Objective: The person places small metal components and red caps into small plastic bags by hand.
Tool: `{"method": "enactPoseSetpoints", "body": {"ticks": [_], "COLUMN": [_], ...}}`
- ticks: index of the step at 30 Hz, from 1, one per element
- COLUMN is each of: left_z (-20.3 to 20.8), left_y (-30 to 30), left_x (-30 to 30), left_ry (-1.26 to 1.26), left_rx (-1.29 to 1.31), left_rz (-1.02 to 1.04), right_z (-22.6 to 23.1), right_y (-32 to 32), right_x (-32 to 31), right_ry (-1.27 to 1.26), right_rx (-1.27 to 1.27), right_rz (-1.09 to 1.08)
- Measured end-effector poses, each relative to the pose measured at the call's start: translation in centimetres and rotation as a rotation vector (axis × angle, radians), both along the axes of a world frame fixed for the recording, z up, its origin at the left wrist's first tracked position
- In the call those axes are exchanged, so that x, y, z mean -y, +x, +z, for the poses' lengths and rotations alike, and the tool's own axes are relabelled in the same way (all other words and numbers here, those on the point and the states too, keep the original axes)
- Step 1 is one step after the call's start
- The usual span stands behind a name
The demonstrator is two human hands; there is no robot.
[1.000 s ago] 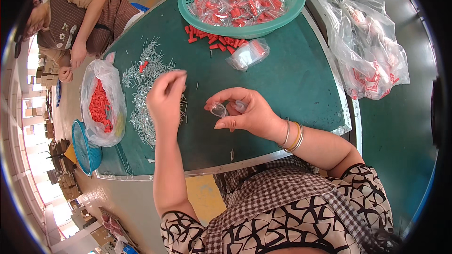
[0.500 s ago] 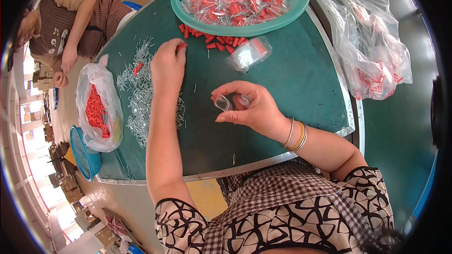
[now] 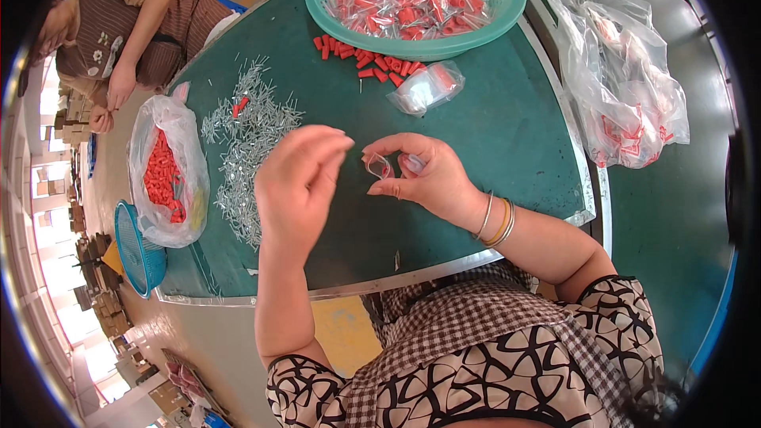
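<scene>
Head view shows the right hand point(image 3: 436, 172), fingers clamped on a little clear bag point(image 3: 384, 166) above the counter point(image 3: 499, 131), probably filling it, which calls for a wide bag mouth, but I cannot tell if the left hand's point(image 3: 297, 178) fingers are together.

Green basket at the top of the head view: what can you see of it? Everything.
The green basket is round, plastic-looking and perforated, with a broad rim; the picture's top edge cuts it off. It stands upright on the dark green table, heaped with clear packets holding red pieces. Loose red pieces and a clear bag lie just in front. The left hand and right hand are both clear of it.
</scene>
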State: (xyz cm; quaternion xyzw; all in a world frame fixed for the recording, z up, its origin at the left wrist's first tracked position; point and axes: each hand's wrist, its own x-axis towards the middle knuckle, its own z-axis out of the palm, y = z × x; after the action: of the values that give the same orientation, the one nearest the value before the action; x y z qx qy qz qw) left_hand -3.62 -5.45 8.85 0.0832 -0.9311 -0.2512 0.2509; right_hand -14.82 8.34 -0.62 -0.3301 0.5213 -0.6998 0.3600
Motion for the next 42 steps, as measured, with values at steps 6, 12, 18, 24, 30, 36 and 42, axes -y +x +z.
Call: {"method": "enactPoseSetpoints", "body": {"ticks": [6,12,18,24,30,36,42], "left_z": [-4.8,-8.2,-6.8,-2.4,-3.3,-3.3,-3.3], "left_y": [-5.2,-10.2,-8.4,-1.0,1.3,2.1,2.0], "left_x": [3.6,3.9,4.6,-1.0,-3.3,-3.2,-2.9], "left_ry": [0.226,-0.232,-0.180,0.702,0.306,0.279,-0.146], "left_rx": [0.122,0.170,0.230,-0.049,-0.078,-0.030,-0.021], "left_rz": [0.131,0.191,0.193,0.243,0.103,0.067,0.106], "right_z": [2.1,1.5,2.3,2.5,2.4,2.0,2.7], "right_y": [-0.1,-0.2,-0.7,-1.0,-0.6,-0.4,-0.2], "right_x": [-0.9,-0.7,-0.6,-0.9,-1.0,-0.9,-1.1], "right_ry": [0.210,0.127,0.135,0.157,0.114,0.108,0.027], "right_rx": [-0.024,0.058,0.102,0.128,0.143,0.165,0.037], "right_rz": [0.058,0.046,0.108,0.092,0.126,0.185,0.161]}}
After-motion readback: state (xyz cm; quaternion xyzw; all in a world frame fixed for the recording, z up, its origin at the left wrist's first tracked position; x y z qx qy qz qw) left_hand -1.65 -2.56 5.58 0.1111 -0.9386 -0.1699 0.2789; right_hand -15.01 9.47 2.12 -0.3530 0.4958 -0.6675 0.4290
